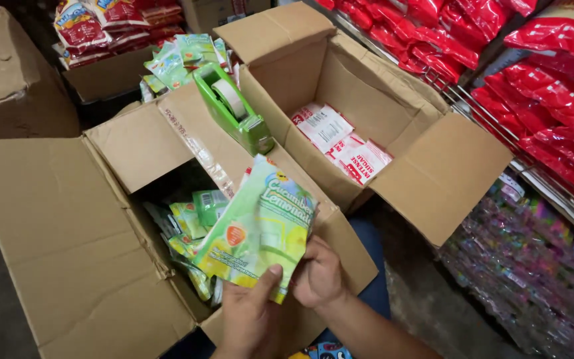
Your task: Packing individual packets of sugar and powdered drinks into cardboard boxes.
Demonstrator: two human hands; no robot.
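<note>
I have both hands on a small stack of green sachets (260, 229), held just above the near right corner of the big open box (68, 226). My left hand (250, 319) grips the stack's lower edge, thumb pressed flat on the front sachet and fingers hidden behind it. My right hand (317, 272) is closed on the lower right corner, fingers curled round the back.

The stack's long axis runs from my hands up and away, leaning a little to the right, so its top corner points toward the green tape dispenser (234, 106) resting on the box's far flap. The box's opening, where more green sachets (191, 223) lie loose, sits to the left of and below the stack, on the left hand's side; that hand is the nearer of the two to the opening.

Across the raised flap to the right stands a second open box (380, 113) with red and white packets (343, 143) at its bottom, closer to my right hand. Red bags (539, 73) fill the wire shelves beyond.
</note>
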